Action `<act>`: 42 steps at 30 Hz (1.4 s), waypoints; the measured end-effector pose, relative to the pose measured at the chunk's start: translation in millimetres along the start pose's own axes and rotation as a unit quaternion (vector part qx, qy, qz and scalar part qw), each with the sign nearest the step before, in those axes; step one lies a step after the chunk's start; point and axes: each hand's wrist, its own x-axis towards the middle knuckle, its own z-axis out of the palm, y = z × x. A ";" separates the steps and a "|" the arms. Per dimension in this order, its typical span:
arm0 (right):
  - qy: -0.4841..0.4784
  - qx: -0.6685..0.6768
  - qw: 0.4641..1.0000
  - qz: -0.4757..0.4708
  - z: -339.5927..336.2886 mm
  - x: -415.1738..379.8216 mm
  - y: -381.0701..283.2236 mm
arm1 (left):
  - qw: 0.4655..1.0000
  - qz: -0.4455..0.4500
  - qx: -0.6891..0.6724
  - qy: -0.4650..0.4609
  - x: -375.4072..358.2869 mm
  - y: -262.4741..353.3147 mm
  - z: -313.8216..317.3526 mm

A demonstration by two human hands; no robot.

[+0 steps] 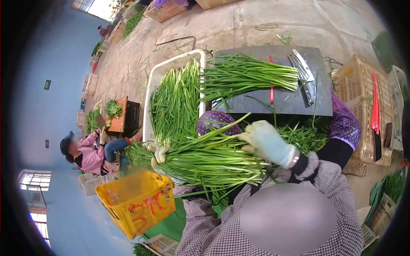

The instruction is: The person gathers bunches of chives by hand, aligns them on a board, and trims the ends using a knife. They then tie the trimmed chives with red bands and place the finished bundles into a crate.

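Note:
My left hand [159, 154], in a pale glove, is wrapped around the leafy end of a large bunch of garlic chives [213, 162] lying across my lap. My right hand [269, 143], in a white and light-blue glove, is above the pale stem ends. Its fingers are closed at a few chive stalks sticking out of the bunch. Beyond my hands, another bunch of chives [252, 74] rests on a dark board [256, 104] over a red tie [271, 81]. Knives with black handles [305, 79] lie at that board's right side.
A white crate [149, 91] full of chives adjoins the board. Left of me is a yellow crate [134, 200]. Loose chives [303, 138] lie below the board. At right, a tan crate [363, 111] carries red ties [375, 104]. A co-worker in pink [92, 153] sits farther left.

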 end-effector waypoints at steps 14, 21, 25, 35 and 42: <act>0.072 0.607 0.754 0.239 -12.4 -2.9 5.5 | 0.998 0.069 0.006 -0.004 -10.6 -3.2 2.9; 0.021 0.099 0.981 0.164 67.8 23.3 -16.2 | 0.990 -0.028 0.092 -0.104 -4.0 -24.8 24.8; 0.109 0.373 0.904 0.179 51.8 31.6 -20.4 | 0.988 -0.025 0.077 -0.131 -1.2 -26.7 40.1; 0.215 0.816 0.511 0.167 -41.2 -44.0 31.6 | 0.995 0.079 -0.053 0.038 -15.4 -1.0 -20.3; 0.030 0.462 0.810 0.361 -47.8 -79.7 42.7 | 0.993 0.070 -0.080 0.059 -13.5 8.3 -51.2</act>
